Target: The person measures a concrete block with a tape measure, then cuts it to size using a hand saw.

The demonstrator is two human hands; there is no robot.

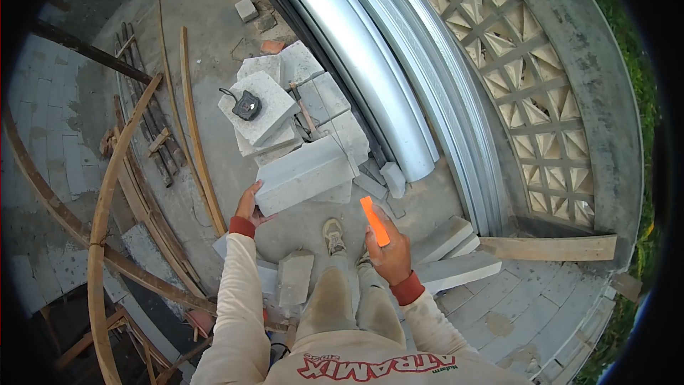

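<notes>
My right hand (388, 249) is closed around an orange handle (374, 221); what the handle belongs to cannot be made out. My left hand (247, 208) is at the near left corner of a long grey block (306, 175), its fingers against the block's end. That block lies at the near side of a stack of pale blocks (267, 125). A black tape measure (247, 105) rests on top of the stack. Thin rods and a tool with a wooden handle (306, 110) lie between the blocks behind the long one.
Long shiny metal sheets (377, 64) run beyond the stack on the right. More blocks (459, 269) lie near my right arm, and one (294, 278) stands by my feet. Wooden boards (114, 199) and poles cover the left side. A lattice wall (527, 85) bounds the right.
</notes>
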